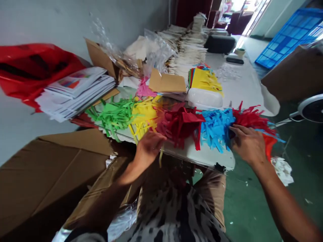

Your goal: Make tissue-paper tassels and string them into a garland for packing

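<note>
A row of cut paper fringes lies along the white table edge [191, 154]: green [112, 116], yellow [145, 116], dark red [179, 124], bright blue [217, 129] and red [249, 117]. My left hand [150, 146] is closed among the yellow and dark red strips at the table's edge, and a loose yellow strip hangs below it. My right hand [248, 144] grips the fringe where the blue strips meet the red. Both hands are over the table edge, and my lap shows beneath them.
A cardboard box [55, 174] stands at my left, beyond it printed sheets [75, 92] and a red plastic bag [32, 65]. Further along are a white plastic tub [204, 98], tall paper stacks [191, 50], a blue crate [287, 37] and a fan [311, 109].
</note>
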`<action>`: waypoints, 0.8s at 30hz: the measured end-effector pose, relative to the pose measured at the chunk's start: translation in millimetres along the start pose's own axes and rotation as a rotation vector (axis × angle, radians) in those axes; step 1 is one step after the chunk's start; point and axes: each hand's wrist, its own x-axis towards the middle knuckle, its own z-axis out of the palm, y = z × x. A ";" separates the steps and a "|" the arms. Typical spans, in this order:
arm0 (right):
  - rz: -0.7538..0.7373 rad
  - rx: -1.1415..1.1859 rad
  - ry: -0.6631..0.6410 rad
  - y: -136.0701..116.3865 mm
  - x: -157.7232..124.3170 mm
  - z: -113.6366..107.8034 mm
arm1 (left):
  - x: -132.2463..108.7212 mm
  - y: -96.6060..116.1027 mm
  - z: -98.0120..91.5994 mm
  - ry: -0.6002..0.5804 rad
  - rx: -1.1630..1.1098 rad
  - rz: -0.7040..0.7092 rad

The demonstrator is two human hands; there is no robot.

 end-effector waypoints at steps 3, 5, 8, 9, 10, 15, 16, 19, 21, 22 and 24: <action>-0.021 0.076 0.040 -39.0 12.7 -12.5 | 21.7 -25.5 -22.5 0.131 0.150 -0.005; -0.110 0.200 0.078 -75.2 28.2 -15.6 | 32.9 -36.6 -26.3 0.089 0.190 0.020; -0.277 0.404 0.072 -134.4 63.2 -9.5 | 40.5 -47.6 -21.0 -0.012 0.266 0.030; -0.319 0.441 0.055 -153.3 77.8 -5.8 | 41.2 -50.5 -19.2 -0.021 0.309 0.018; -0.332 0.444 0.037 -171.0 93.4 -1.8 | 41.7 -53.4 -18.3 -0.016 0.355 0.003; -0.086 0.260 -0.221 -236.0 168.8 21.0 | 51.6 -73.6 -28.5 -0.003 0.542 -0.012; -0.046 0.242 -0.265 -243.3 179.1 26.4 | 55.3 -79.1 -31.3 -0.020 0.565 -0.021; 0.009 0.227 -0.334 -252.2 195.2 42.5 | 66.6 -95.9 -36.3 -0.045 0.587 -0.072; 0.023 0.222 -0.349 -248.7 195.4 49.7 | 72.7 -104.9 -37.4 -0.010 0.602 -0.120; 0.026 0.219 -0.354 -245.2 193.5 51.6 | 75.5 -108.1 -37.9 0.017 0.614 -0.150; 0.027 0.214 -0.366 -237.0 187.6 51.5 | 80.5 -112.5 -39.9 0.076 0.638 -0.213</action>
